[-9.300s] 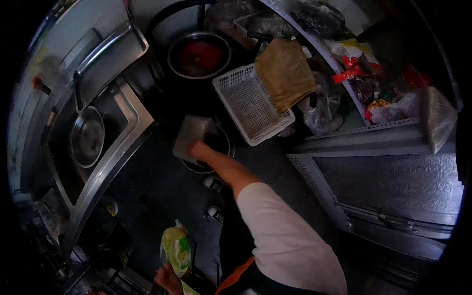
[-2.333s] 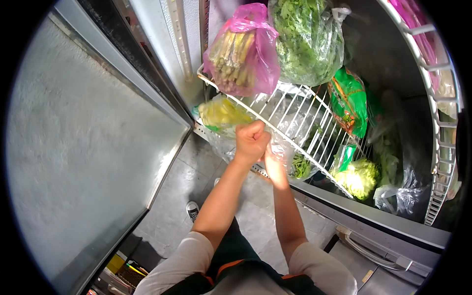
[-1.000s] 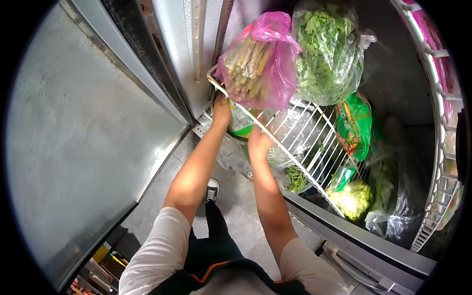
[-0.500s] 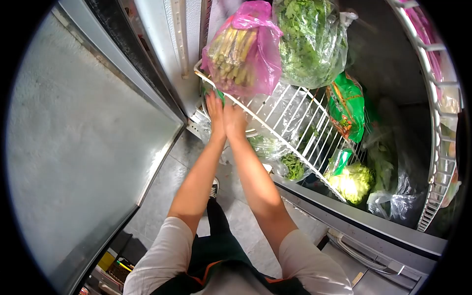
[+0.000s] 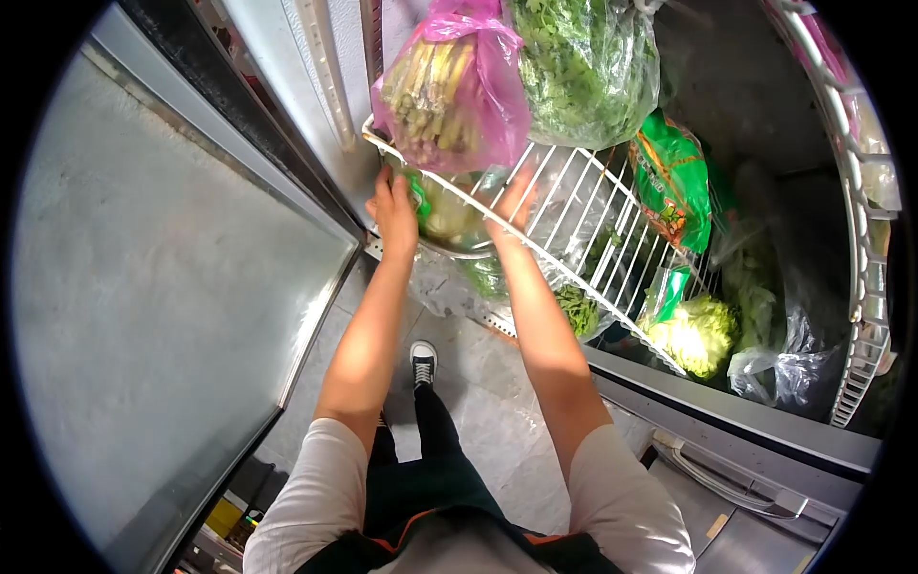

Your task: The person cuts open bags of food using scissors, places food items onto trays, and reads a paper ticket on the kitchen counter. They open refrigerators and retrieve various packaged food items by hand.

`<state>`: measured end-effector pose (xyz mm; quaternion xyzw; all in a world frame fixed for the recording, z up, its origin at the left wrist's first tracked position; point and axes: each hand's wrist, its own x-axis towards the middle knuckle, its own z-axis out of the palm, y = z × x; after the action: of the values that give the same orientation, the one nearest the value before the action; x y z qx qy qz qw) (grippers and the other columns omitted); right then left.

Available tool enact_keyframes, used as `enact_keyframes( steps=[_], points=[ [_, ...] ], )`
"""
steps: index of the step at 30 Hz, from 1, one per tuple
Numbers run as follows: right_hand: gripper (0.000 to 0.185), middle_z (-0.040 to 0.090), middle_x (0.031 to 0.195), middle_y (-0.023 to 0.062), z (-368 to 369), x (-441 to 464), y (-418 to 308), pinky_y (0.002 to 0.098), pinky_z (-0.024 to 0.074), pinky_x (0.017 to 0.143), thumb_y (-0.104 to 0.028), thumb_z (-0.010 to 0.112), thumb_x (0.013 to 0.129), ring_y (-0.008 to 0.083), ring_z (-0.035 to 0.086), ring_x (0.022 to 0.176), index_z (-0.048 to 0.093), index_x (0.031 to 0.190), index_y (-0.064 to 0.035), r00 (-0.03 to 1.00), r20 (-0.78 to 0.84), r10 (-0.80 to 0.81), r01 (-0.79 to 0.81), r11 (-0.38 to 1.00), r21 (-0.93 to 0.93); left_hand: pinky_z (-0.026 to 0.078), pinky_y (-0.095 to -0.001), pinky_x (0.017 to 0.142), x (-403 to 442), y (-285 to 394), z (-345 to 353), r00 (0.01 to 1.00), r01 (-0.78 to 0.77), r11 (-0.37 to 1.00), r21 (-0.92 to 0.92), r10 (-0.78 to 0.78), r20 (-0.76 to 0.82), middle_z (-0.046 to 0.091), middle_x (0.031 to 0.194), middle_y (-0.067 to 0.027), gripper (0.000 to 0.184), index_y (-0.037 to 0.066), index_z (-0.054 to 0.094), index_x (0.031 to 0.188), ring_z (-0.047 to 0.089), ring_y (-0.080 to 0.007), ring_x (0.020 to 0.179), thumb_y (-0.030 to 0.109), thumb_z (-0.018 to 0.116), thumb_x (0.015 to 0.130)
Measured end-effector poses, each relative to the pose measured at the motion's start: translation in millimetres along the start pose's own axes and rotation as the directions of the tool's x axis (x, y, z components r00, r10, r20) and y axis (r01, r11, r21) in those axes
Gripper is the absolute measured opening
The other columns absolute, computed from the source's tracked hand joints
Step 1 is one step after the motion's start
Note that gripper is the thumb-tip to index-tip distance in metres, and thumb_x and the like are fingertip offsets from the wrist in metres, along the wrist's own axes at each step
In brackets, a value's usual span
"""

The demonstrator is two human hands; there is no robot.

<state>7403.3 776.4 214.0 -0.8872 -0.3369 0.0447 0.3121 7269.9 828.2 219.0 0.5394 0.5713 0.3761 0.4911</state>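
Under the white wire shelf, a round metal bowl holds something pale and green that I cannot make out, partly in clear plastic. My left hand is at the bowl's left side, fingers curled against it beside a bright green piece. On the opposite side my right hand reaches beneath the shelf wires, its fingers along the bowl and partly hidden. Above, on the shelf, sit a pink bag of green stalks and a clear bag of leafy greens.
At the left stands the open fridge door. A green printed bag, a pale lettuce and clear plastic bags lie to the right. Bagged greens are below the shelf. A second wire rack curves at far right.
My hands were close together under the shelf's left corner. They have moved apart to either side of the bowl, the right hand going right. The view has shifted slightly.
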Motion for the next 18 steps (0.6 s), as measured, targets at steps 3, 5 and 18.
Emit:
enact_keyframes(
  steps=[3,5,18],
  points=[
    [0.072,0.037,0.112,0.022,5,8,-2,0.038,0.0339,0.085,-0.035,0.065,0.063,0.034,0.037,0.105,0.03,0.116,-0.0022,0.993,0.109,0.051,-0.021,0.966,-0.259,0.026,-0.0331,0.088,16,-6,4,1.0,-0.008,0.986,-0.167,0.009,0.001,0.043,0.11,-0.018,0.039,0.003,0.039,0.11,0.034,-0.0305,0.104,0.03,0.035,0.082],
    [0.068,0.042,0.106,0.0224,8,22,8,0.0381,0.0359,0.082,-0.035,0.065,0.062,0.0346,0.041,0.099,0.035,0.113,-0.0024,0.984,0.176,0.012,0.014,0.989,-0.148,0.027,-0.0328,0.087,22,-9,6,1.0,-0.012,0.974,-0.226,0.012,0.0,0.043,0.109,-0.0182,0.04,0.003,0.038,0.111,0.036,-0.0301,0.102,0.03,0.034,0.082],
    [0.031,0.053,0.098,0.01,-4,54,64,0.0269,0.0407,0.072,-0.024,0.048,0.08,0.0144,0.049,0.081,0.051,0.104,-0.0039,0.889,-0.112,-0.444,0.455,0.885,0.1,0.019,-0.0289,0.095,23,-38,25,0.989,-0.13,0.914,-0.385,0.09,-0.12,0.031,0.124,-0.0161,0.051,-0.003,0.03,0.119,0.028,-0.0254,0.116,0.036,0.024,0.087]
  ],
)
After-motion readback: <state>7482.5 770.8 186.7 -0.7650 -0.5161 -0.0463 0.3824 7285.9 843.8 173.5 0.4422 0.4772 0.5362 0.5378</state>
